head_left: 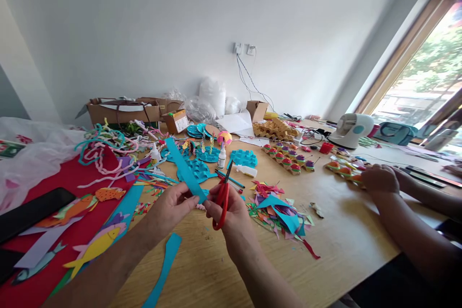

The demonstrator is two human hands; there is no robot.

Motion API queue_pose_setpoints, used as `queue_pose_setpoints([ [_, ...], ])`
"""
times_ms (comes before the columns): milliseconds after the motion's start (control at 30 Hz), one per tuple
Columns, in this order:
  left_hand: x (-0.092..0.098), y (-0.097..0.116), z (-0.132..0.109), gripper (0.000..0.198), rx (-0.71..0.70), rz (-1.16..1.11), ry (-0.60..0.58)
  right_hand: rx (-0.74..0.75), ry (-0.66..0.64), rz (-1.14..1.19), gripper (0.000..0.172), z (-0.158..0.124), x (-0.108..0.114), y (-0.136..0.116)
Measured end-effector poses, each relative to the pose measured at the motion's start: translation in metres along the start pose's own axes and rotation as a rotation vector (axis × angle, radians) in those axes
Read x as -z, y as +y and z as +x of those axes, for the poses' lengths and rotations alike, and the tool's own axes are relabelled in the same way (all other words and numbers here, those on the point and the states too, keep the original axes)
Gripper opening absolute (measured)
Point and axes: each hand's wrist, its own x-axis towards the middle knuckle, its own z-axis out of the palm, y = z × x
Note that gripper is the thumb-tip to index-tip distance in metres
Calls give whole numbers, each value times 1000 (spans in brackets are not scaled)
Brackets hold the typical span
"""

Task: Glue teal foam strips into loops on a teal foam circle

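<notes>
A long blue paper strip [186, 168] slants up and away between my hands. My left hand [176, 207] grips its lower part between thumb and fingers. Red-handled scissors [223, 197] rest in my right hand [231, 214], blades pointing up, while its thumb and fingertips touch the strip's lower end. Another curved blue strip [166, 264] lies on the wooden table [205, 269] below my hands. To the right is a pile of colourful paper scraps [277, 209]. Beyond my hands are blue-painted egg-carton pieces [195, 169] and a white glue bottle [221, 159].
Paper fish [97, 245] lie on red paper at left, near a black phone [39, 211]. Cardboard boxes [126, 110] stand by the wall. Another person's hands [380, 180] are at right, by painted egg-carton pieces and a white fan [350, 130].
</notes>
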Motion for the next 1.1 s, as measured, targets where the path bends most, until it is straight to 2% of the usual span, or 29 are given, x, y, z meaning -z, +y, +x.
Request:
queue_pose_setpoints([
  [200,2,0,-1,18,-28,27,-61,41,-3,-17,25,3,2,5],
  [333,0,2,-3,19,-38,38,-54,54,-11,-50,29,4,0,6],
  [500,7,5,-4,16,-17,-28,-25,54,-112,-333,21,-11,2,0],
  [767,12,12,-7,13,-5,-150,-26,44,-235,-657,26,-33,12,7],
  [1100,9,7,-7,12,25,-248,-42,61,-234,-706,24,-30,3,6],
])
